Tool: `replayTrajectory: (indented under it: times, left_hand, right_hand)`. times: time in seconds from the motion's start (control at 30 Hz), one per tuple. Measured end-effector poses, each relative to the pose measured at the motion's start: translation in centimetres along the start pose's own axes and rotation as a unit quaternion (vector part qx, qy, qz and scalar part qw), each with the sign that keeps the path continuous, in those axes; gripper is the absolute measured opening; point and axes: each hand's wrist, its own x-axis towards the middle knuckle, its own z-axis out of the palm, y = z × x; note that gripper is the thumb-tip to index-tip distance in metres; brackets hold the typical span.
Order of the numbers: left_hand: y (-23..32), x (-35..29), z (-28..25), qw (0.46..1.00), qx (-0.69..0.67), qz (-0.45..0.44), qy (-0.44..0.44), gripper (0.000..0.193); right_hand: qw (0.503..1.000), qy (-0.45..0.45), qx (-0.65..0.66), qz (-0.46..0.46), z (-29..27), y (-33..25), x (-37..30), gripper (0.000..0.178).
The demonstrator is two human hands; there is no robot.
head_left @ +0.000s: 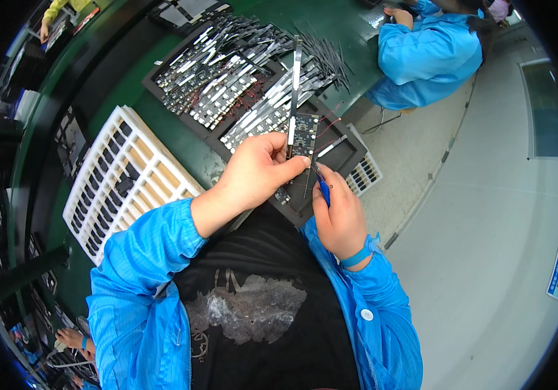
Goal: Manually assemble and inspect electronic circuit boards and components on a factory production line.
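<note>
My left hand (256,166) pinches a small dark circuit board (305,134) between thumb and fingers. A long silver-and-black flat ribbon (296,78) runs upward from the board, and thin red wires stick out at its right side. In my right hand (342,218) is a small hand tool with a blue handle (324,190), its tip close to the board's lower right edge. The tip is too small to tell its kind. Beneath both hands lies a black foam tray (352,155) with several similar boards and ribbons in it.
Another black tray (151,83) heaped with boards and ribbons lies farther off on the green table (188,148). A white slotted tray (155,156) with black parts stands at the left. A blue-sleeved co-worker (425,62) sits at the far right; a grey wall (506,214) is right.
</note>
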Motion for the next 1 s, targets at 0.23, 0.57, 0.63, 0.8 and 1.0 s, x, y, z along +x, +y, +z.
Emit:
replayTrajectory:
  times: [0.23, 0.57, 0.63, 0.8, 1.0]
  left_hand:
    - [-0.3, 0.2, 0.0, 0.999, 0.035, 0.004, 0.028, 0.012]
    - [-0.5, 0.1, 0.0, 0.998, 0.040, 0.016, 0.048, 0.020]
    - [-0.7, 0.1, 0.1, 0.997, 0.035, 0.027, 0.062, 0.029]
    - [-0.5, 0.1, 0.1, 0.997, 0.051, 0.032, 0.049, 0.031]
    - [-0.5, 0.2, 0.0, 0.996, 0.064, 0.031, 0.051, 0.031]
  right_hand:
    - [0.998, -0.008, -0.056, -0.013, 0.2, 0.3, 0.3, 0.050]
    - [1.000, -0.011, -0.021, -0.016, 0.2, 0.4, 0.5, 0.052]
    - [0.999, -0.007, -0.030, -0.035, 0.1, 0.4, 0.5, 0.050]
    - [0.996, 0.005, -0.063, -0.067, -0.3, 0.3, 0.8, 0.047]
    - [0.998, -0.018, -0.047, -0.034, -0.2, 0.3, 0.9, 0.044]
